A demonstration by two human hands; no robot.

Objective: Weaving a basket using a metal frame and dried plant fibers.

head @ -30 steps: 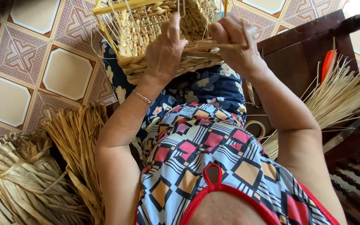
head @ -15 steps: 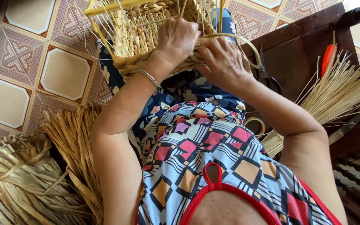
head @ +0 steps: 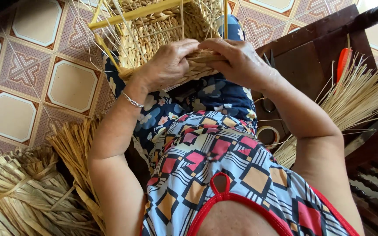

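On the person's lap rests a half-woven straw basket (head: 162,39) built around a yellow frame (head: 132,14). Both hands pinch its near rim: left hand (head: 167,65) and right hand (head: 237,61) curled closed on the weave. Loose straw bundle (head: 355,96) lies right, on a dark wooden chair (head: 307,61).

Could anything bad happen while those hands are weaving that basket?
Maybe. Thin stiff strands stick up around the basket, so they might poke the left hand or right hand. The basket only rests on the lap, so it might tip. Scissors lie close by the right arm and could nick it.
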